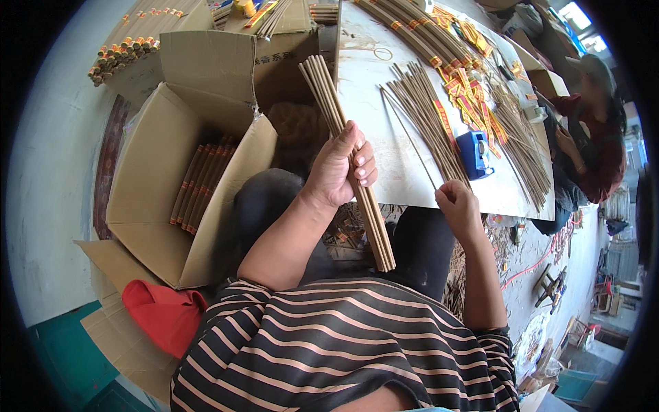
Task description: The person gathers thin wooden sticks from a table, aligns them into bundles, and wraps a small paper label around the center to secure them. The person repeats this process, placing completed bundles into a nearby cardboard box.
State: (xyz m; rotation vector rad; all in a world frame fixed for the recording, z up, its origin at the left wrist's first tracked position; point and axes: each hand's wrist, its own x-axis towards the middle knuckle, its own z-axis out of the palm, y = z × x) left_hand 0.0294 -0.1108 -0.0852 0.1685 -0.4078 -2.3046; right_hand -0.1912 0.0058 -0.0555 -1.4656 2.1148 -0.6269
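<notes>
My left hand [341, 165] is wrapped round a bundle of long brown incense sticks [374, 230], held tilted over my lap just off the table's near edge. At that edge my right hand [458, 209] pinches the near end of a single incense stick [406, 134], which slants away across the white tabletop. Beside it lies a loose spread of incense sticks [422, 113] with a red and yellow paper band [445, 126] across them. A blue tape dispenser [475, 155] stands to the right of this spread.
An open cardboard box [147, 199] with banded bundles [202, 182] inside stands at my left. Paper labels [473, 103], more loose sticks [525, 151] and finished bundles [412, 31] cover the table's far and right parts. Another person [594, 137] sits at the right. A red cloth [161, 312] lies lower left.
</notes>
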